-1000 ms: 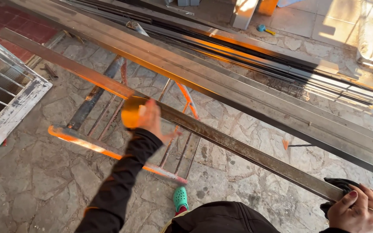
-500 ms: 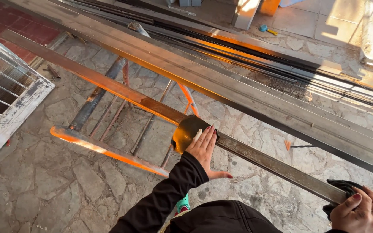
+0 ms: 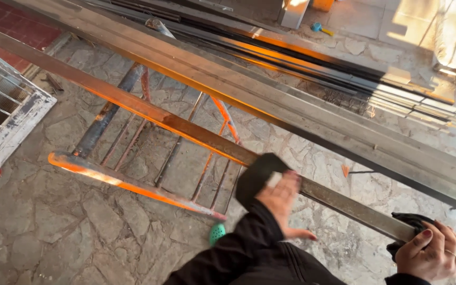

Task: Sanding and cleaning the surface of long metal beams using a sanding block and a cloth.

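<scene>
Steel bar wiped, both hands on it

Steel bar runs diagonally from upper left down to lower right, lying across an orange-painted metal frame that stands on the stone floor. At far left you have a white metal grille at the edge of view. Past the frame, your left hand presses a dark pad flat on top of the bar, palm down, fingers spread and loosely curled over the pad; hand is motion-blurred, so exact finger contact is hard to tell. A green shoe tip shows just below your left sleeve. Further right, your right hand is closed around a dark cloth at the bar's lower right end, fingers wrapped, a ring visible. Behind the bar, a wider steel beam runs parallel, with a stack of thin dark bars beyond it on the ground.
</scene>
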